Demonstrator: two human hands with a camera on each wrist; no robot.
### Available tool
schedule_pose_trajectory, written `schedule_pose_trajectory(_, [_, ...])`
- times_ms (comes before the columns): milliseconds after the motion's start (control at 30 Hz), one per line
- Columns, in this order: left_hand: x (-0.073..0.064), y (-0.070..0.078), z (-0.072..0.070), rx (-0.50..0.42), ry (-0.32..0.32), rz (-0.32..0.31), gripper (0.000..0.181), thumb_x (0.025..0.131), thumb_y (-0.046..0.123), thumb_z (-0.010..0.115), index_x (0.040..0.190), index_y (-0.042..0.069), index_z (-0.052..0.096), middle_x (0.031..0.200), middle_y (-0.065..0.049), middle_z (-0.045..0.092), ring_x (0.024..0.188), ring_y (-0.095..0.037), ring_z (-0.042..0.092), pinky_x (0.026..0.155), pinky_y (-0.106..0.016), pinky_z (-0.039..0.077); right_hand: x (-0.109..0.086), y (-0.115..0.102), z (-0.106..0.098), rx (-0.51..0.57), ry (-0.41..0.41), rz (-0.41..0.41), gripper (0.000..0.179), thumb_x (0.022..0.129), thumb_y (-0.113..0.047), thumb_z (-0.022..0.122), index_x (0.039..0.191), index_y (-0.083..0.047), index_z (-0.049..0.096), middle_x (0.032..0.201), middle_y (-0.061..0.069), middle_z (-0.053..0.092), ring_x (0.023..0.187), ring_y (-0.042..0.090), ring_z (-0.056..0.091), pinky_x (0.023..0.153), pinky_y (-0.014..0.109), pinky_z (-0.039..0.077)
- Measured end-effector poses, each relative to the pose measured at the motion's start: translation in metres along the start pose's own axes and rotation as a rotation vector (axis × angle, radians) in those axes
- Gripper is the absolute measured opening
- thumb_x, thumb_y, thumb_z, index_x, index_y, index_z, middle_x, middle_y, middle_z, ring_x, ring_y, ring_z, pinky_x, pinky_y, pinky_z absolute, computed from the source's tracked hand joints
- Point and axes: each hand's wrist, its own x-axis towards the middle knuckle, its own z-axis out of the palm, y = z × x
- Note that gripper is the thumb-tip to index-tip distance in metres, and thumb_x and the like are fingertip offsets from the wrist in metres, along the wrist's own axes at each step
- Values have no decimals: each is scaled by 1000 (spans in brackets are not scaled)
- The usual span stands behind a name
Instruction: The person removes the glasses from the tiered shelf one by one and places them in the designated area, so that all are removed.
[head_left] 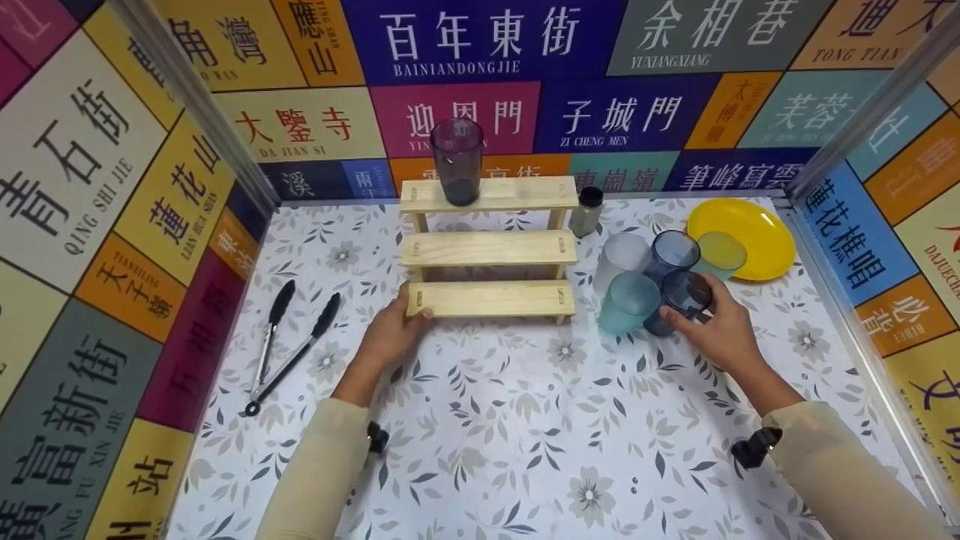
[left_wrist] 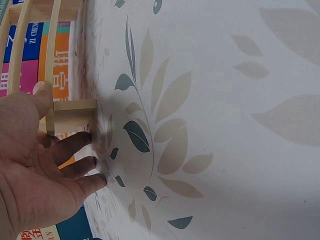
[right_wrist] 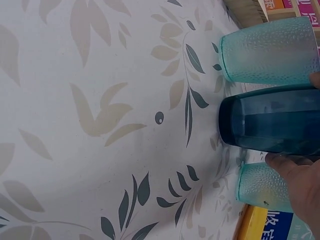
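A three-step wooden rack [head_left: 489, 298] stands at the middle back of the table. My left hand [head_left: 391, 334] holds the left end of its lowest step, the thumb on top; in the left wrist view the other fingers [left_wrist: 75, 148] spread beside the rack's leg. A smoky purple glass [head_left: 459, 161] stands upright on the top step. On the right, my right hand [head_left: 721, 330] grips a dark blue cup [right_wrist: 272, 122] between thumb and fingers. Close around it stand a teal cup [head_left: 628, 306], a frosted clear cup [head_left: 621, 259], another blue cup [head_left: 675, 251] and a pale green cup [head_left: 721, 253].
Black-tipped tongs [head_left: 289, 349] lie spread on the left of the table. A small black-capped jar [head_left: 586, 214] stands right of the rack. At the back right lies a yellow plate [head_left: 772, 240], partly behind the green cup. Printed panels wall the left, back and right.
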Motion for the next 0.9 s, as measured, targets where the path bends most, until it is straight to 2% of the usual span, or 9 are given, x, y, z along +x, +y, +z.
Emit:
schedule_pose_trajectory(33, [4,-7,5,16,16,16,103,106,78,50,177,7,24,156,-37,57,139,-58,60,115,-63,51,0,0,0,1,0,-6,100,98,-45,85,172,-6,31,166,33,49,152,56,50,119,69,45])
schedule_pose_trajectory(167, [4,-2,1,-25,-17,-29,105,106,75,53,176,4,21,162,-35,52,147,-54,56,121,-63,46,-1,0,0,0,-2,-16,100,99,-43,85,173,-5,30,165,34,49,151,56,50,118,69,46])
schedule_pose_trajectory(233, [-3,13,-6,-32,-21,-47,100,109,67,56,176,2,21,163,-35,51,148,-55,54,123,-64,44,-1,0,0,0,-3,-13,100,99,-44,85,173,-5,30,165,34,48,152,56,49,118,69,46])
schedule_pose_trajectory(333, [-8,14,-7,-47,-6,-16,99,109,68,55,177,4,20,163,-33,53,148,-52,56,124,-62,44,-1,0,-1,5,-9,-7,100,100,-44,83,174,-6,28,167,33,47,154,56,48,119,70,45])
schedule_pose_trajectory(467, [-15,31,-15,-42,-18,-43,90,113,56,57,177,4,20,164,-32,52,150,-51,55,126,-61,43,-1,-2,-4,13,-10,-13,96,104,-45,78,175,-8,27,172,29,44,156,55,45,120,72,43])
schedule_pose_trajectory(500, [-18,43,-20,-29,-25,-72,87,114,49,59,176,2,21,164,-34,51,151,-53,53,127,-63,41,-1,-2,-5,18,-7,-19,94,104,-44,78,175,-8,27,173,27,43,157,54,44,120,72,42])
schedule_pose_trajectory(667, [-18,44,-20,-39,-34,-84,88,114,50,58,176,2,19,167,-33,48,153,-53,49,128,-63,40,-1,-9,-11,-7,42,-71,88,105,-38,77,174,-8,31,174,22,44,154,52,50,117,68,46])
schedule_pose_trajectory(767, [-16,36,-18,-52,-28,-65,92,112,57,58,177,4,20,167,-34,48,152,-54,50,127,-62,41,0,-15,-14,-23,94,-124,85,103,-33,81,171,-7,36,169,20,49,149,50,56,115,56,51])
schedule_pose_trajectory(900, [-11,24,-13,-56,-12,-43,97,108,65,59,176,6,24,162,-36,52,147,-56,54,123,-63,44,4,-24,-18,-24,165,-196,80,101,-30,84,165,-4,45,163,20,54,145,46,60,111,21,53])
